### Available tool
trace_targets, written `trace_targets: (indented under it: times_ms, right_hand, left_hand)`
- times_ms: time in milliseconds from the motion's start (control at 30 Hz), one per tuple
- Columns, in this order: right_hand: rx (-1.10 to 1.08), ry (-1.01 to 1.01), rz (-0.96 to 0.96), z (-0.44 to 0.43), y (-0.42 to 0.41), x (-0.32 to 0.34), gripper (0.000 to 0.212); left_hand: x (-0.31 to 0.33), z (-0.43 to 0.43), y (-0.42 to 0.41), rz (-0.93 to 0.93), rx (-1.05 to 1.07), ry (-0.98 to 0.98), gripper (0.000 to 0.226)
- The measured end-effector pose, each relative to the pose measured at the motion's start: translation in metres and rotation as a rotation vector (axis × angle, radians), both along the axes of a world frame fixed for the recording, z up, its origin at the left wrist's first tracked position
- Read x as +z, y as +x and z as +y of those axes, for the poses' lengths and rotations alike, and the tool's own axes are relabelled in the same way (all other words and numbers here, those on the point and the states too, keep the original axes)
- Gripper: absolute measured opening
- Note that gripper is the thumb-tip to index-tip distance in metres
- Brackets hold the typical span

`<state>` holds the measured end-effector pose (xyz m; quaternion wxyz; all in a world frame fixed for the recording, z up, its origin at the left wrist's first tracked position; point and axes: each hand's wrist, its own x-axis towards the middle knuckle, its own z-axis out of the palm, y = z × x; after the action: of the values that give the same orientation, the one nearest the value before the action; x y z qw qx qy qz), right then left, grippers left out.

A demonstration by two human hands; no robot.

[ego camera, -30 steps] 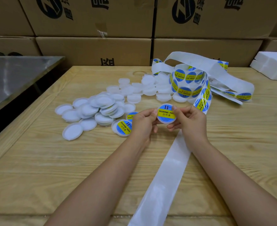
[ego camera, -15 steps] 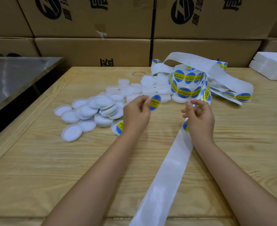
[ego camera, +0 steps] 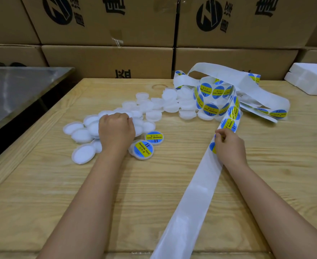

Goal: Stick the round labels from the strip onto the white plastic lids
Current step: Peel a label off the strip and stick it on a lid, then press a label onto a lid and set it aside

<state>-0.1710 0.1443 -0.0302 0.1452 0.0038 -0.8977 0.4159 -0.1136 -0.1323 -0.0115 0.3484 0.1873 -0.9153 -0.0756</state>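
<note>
A pile of plain white lids (ego camera: 83,135) lies at the left of the wooden table (ego camera: 116,202), and more white lids (ego camera: 169,105) lie further back. My left hand (ego camera: 116,130) rests knuckles-up on the pile, fingers curled down onto a white lid that it mostly hides. Two labelled lids (ego camera: 143,149) sit just right of that hand. The label strip (ego camera: 183,208) runs from the front edge up to a loose coil (ego camera: 211,94) of blue-and-yellow round labels. My right hand (ego camera: 230,146) pinches the edge of one label (ego camera: 212,147) on the strip.
Stacked cardboard boxes (ego camera: 107,60) wall off the back of the table. A steel surface (ego camera: 14,94) stands at the left beyond a dark gap. White foam blocks (ego camera: 310,81) sit at the back right.
The freshly labelled lid has left my left hand and lies beside the other labelled lid. My left hand moved left onto the plain pile. My right hand went down to the strip and pinched a label.
</note>
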Motion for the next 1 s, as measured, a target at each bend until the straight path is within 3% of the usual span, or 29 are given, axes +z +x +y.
trace_targets:
  times_ms: [167,300,400,533,767,1000]
  right_hand:
    - [0.010,0.036,0.010,0.000,-0.001,-0.001,0.026]
    - [0.006,0.041,0.010,-0.002,0.000,-0.001,0.028]
    - [0.001,0.006,0.012,-0.003,0.000,0.001,0.027]
    - [-0.007,-0.085,-0.001,-0.003,0.000,0.002,0.026]
    - [-0.013,-0.177,0.029,-0.006,0.000,0.003,0.035]
    - [-0.012,-0.187,0.032,-0.005,0.000,0.002,0.040]
  left_hand:
    - [0.000,0.005,0.002,0.071,-0.011,-0.092,0.024]
    - [0.011,0.033,0.001,0.250,-0.361,-0.151,0.013]
    - [0.012,0.075,0.001,0.129,-0.667,-0.061,0.015]
    - [-0.002,0.122,-0.003,-0.099,-0.854,0.012,0.021]
    - [-0.014,0.159,-0.014,-0.297,-0.925,0.179,0.028]
    - [-0.016,0.158,-0.018,-0.424,-0.929,0.201,0.027]
